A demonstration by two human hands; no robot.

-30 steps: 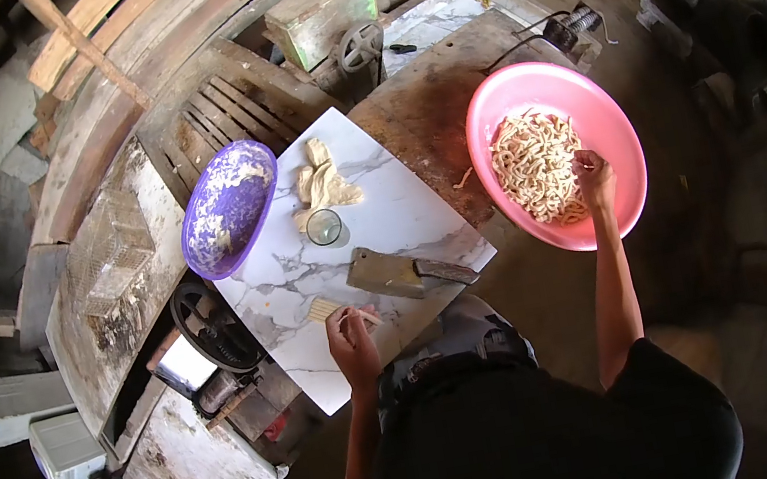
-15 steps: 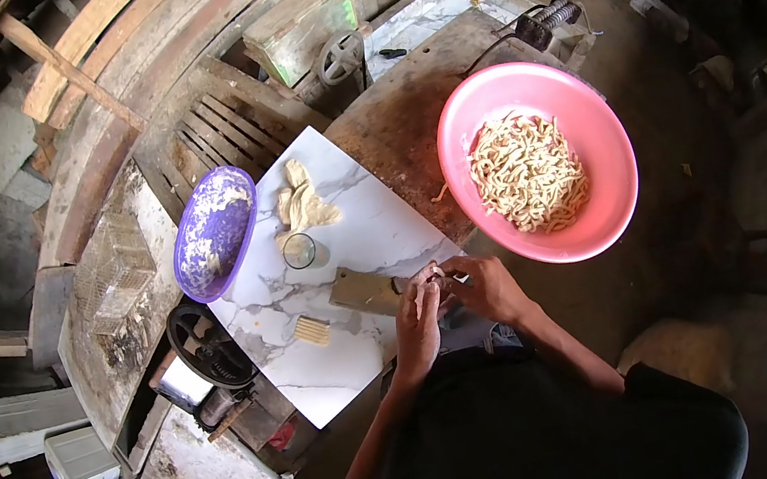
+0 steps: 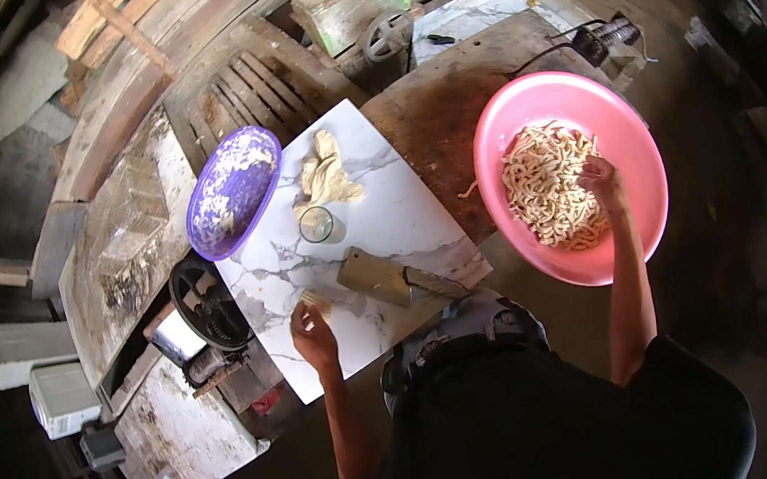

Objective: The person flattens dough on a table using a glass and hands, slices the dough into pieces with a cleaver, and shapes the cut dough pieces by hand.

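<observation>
On the marble-patterned board, my left hand [image 3: 315, 338] has its fingers curled at the near end of a small group of cut dough strips [image 3: 318, 301], seemingly pinching one. My right hand [image 3: 604, 181] is over the pink basin [image 3: 646, 157], fingers drawn together just above a heap of twisted dough pieces [image 3: 549, 197]. Anything between those fingertips is too small to make out. A cleaver [image 3: 373, 278] lies flat on the board between my hands, its handle toward my lap. Beyond it are a drinking glass [image 3: 316, 223] and a larger lump of dough [image 3: 328, 176].
A purple basin [image 3: 235, 188] smeared with dough leans at the board's left edge. Below it sits a machine with a black handwheel [image 3: 208, 306]. A brown wooden surface [image 3: 425, 121] extends behind the board, with a slatted wooden frame [image 3: 263, 92] farther back.
My hands were together near the cleaver handle and have separated. The left went to the dough strips, the right over the pink basin. The whole view has shifted slightly.
</observation>
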